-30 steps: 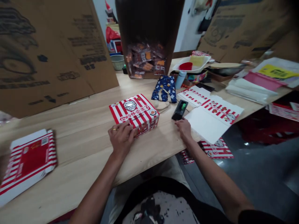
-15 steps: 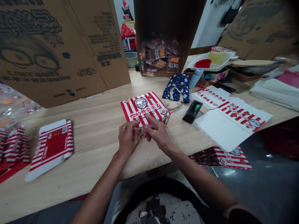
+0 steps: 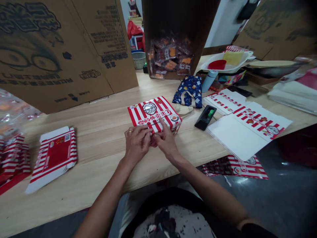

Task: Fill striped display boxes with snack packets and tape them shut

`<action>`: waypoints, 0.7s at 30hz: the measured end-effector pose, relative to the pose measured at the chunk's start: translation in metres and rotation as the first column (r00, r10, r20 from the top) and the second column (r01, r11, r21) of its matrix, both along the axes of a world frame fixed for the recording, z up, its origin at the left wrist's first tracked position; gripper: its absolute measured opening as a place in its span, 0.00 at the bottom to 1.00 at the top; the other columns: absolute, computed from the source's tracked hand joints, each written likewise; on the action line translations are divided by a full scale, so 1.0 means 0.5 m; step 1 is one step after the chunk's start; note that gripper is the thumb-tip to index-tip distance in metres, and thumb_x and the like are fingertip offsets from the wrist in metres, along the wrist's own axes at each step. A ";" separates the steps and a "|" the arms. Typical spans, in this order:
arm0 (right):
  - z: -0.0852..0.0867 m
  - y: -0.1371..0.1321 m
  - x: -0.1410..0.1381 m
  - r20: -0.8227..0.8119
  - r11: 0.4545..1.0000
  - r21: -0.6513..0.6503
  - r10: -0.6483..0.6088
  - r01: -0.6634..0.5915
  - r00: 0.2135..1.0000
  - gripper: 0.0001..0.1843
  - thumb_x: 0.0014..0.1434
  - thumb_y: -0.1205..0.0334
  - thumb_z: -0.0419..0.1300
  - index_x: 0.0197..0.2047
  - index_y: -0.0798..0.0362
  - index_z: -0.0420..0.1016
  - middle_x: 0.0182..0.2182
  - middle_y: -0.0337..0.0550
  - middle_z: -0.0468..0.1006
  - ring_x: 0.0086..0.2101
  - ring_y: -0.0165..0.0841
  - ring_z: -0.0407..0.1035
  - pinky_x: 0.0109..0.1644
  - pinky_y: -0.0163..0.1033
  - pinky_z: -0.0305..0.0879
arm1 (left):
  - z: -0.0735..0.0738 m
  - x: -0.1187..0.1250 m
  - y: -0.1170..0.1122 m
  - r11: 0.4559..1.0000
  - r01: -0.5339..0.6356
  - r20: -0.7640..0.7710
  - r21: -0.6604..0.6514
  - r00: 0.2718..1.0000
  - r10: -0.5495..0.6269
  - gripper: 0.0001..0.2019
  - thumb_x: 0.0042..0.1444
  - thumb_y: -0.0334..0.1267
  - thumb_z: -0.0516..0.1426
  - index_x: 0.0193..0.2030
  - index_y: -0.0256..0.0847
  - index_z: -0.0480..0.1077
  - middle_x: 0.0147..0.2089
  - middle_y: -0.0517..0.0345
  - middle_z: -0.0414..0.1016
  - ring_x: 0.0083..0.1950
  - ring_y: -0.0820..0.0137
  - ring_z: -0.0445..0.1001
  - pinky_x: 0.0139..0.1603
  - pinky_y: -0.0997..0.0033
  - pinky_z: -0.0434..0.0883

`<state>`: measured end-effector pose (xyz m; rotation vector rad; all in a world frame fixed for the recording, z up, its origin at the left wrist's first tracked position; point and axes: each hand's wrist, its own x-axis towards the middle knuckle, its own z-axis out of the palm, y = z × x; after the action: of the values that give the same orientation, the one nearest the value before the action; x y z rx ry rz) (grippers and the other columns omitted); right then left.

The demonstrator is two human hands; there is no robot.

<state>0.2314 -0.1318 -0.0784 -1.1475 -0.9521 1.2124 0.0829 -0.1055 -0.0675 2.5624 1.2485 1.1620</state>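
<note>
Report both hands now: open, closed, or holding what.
Left hand: closed, holding the near edge of the striped box.
Right hand: closed, holding the same edge of the striped box.

A carton (image 3: 155, 112) sits on the table (image 3: 99, 138) between flat blanks (image 3: 247, 129).

This is a packing workroom, with a long wooden bench (image 3: 94, 152) carrying striped box blanks (image 3: 260, 127) and bagged snacks (image 3: 170, 58), flattened cartons (image 3: 56, 56) propped behind.

Left hand (image 3: 137, 144) beside right hand (image 3: 167, 142)
</note>
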 end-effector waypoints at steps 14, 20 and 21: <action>0.021 0.053 0.231 0.030 0.929 -0.017 -0.369 0.369 0.929 0.19 0.62 0.51 0.54 0.51 0.52 0.75 0.30 0.40 0.76 0.27 0.30 0.66 0.30 0.35 0.62 | -0.043 -0.036 0.013 0.949 -0.063 0.547 -0.309 0.805 0.232 0.27 0.58 0.54 0.62 0.60 0.46 0.65 0.62 0.46 0.71 0.62 0.58 0.71 0.58 0.55 0.68; -0.003 0.159 0.223 -0.306 0.928 -0.323 0.086 -0.188 0.948 0.30 0.69 0.37 0.48 0.45 0.54 0.78 0.34 0.48 0.82 0.36 0.40 0.76 0.44 0.46 0.73 | -0.047 -0.011 0.053 0.560 0.301 0.623 -0.772 0.531 0.574 0.30 0.57 0.68 0.54 0.47 0.43 0.75 0.48 0.46 0.81 0.43 0.56 0.81 0.38 0.57 0.76; -0.005 0.153 0.211 -0.360 0.934 -0.263 0.138 -0.242 0.923 0.29 0.69 0.37 0.48 0.45 0.54 0.78 0.35 0.48 0.83 0.37 0.40 0.77 0.45 0.47 0.74 | -0.040 -0.004 0.050 0.557 0.353 0.652 -0.751 0.526 0.546 0.29 0.57 0.67 0.55 0.49 0.44 0.75 0.49 0.47 0.82 0.44 0.55 0.81 0.39 0.55 0.77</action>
<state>0.3368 -0.0552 -0.0808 -1.0497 -0.6404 1.7000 0.0810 -0.0807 -0.0875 0.9150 1.2009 1.1521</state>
